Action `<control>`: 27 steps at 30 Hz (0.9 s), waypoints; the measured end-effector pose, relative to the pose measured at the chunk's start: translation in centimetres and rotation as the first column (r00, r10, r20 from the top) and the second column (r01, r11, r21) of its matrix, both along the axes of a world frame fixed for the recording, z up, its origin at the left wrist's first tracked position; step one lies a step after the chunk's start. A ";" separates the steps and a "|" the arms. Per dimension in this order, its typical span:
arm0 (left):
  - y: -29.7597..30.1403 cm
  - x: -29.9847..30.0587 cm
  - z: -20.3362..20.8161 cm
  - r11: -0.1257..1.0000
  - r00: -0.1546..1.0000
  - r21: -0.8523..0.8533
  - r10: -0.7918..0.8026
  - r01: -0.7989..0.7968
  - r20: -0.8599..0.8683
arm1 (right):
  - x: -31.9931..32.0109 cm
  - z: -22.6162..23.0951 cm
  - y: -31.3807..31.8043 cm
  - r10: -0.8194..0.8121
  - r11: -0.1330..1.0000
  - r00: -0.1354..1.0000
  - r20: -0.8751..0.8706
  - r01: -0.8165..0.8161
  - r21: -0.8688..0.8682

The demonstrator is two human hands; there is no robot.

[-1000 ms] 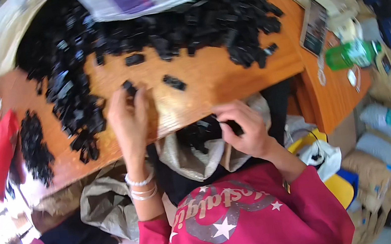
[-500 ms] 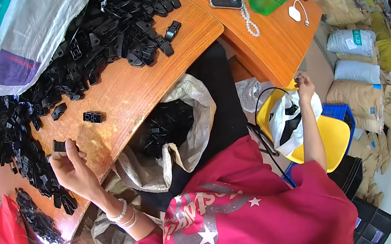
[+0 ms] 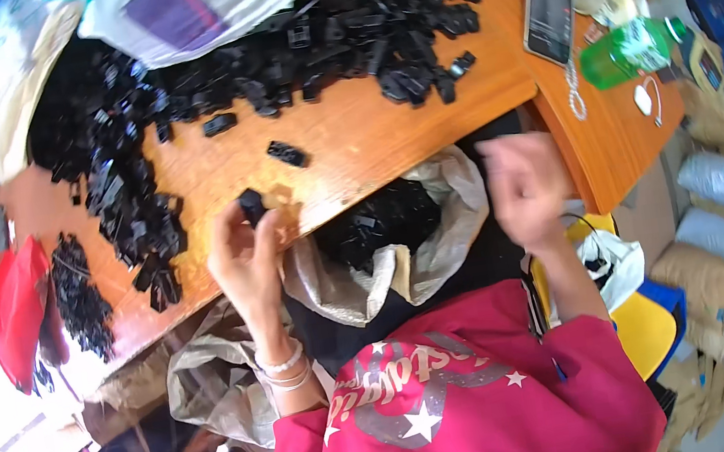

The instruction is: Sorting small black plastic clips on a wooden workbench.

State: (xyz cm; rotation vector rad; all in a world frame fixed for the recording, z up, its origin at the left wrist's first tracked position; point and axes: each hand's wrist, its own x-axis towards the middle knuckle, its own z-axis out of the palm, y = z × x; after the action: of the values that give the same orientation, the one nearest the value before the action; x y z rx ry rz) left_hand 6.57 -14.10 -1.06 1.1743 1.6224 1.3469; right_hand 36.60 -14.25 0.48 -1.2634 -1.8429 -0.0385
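My left hand (image 3: pixel 244 256), wearing a pale beaded bracelet, pinches a black plastic part (image 3: pixel 252 205) between thumb and fingers above the table's near edge. A similar loose part (image 3: pixel 287 153) lies on the wood just beyond it, and another (image 3: pixel 220 124) rests closer to the big heap of black parts (image 3: pixel 318 47). My right hand (image 3: pixel 527 193) is smeared by motion, to the right of an open woven sack (image 3: pixel 469 197). Its fingers look curled in; whatever they hold is hidden. Black pieces (image 3: pixel 385 223) fill the sack, which sits at the table's edge.
A white sack (image 3: pixel 257 5) lies over the heap. At the right are a phone (image 3: pixel 548 10), a bead string (image 3: pixel 576 94) and a green bottle (image 3: pixel 624 52). A yellow chair (image 3: pixel 646 339) bears a white bag (image 3: pixel 621 275). Stacked sacks (image 3: pixel 703 280) stand beyond it.
My right hand has come from the white bag on the chair over toward the woven sack. My left hand still holds the black part. The view has shifted, so the table sits farther right.
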 end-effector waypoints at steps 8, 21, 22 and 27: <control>-1.9 -1.1 0.5 1.000 0.936 0.003 0.010 -0.009 -0.351 | -13.5 -2.5 8.8 0.488 0.873 0.860 0.147 -0.479 -0.096; -1.9 -1.9 0.4 0.986 0.987 -0.140 -0.109 0.093 -0.114 | -15.5 -1.7 6.0 0.678 0.675 0.700 -0.226 -0.714 -0.187; -1.8 -2.0 1.0 0.973 0.992 -0.197 -0.111 0.121 0.062 | -15.6 -1.7 6.0 0.683 0.669 0.695 -0.226 -0.719 -0.187; -2.2 -1.4 1.1 0.990 0.938 -0.057 -0.105 0.131 0.332 | -15.4 -0.3 5.6 0.720 0.598 0.633 -0.285 -0.774 -0.208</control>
State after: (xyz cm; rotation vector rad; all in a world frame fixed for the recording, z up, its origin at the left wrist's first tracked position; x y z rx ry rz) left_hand 5.19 -16.34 0.02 0.9277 1.3322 1.3100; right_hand 21.24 -8.60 0.21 -0.5392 -2.1391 0.8439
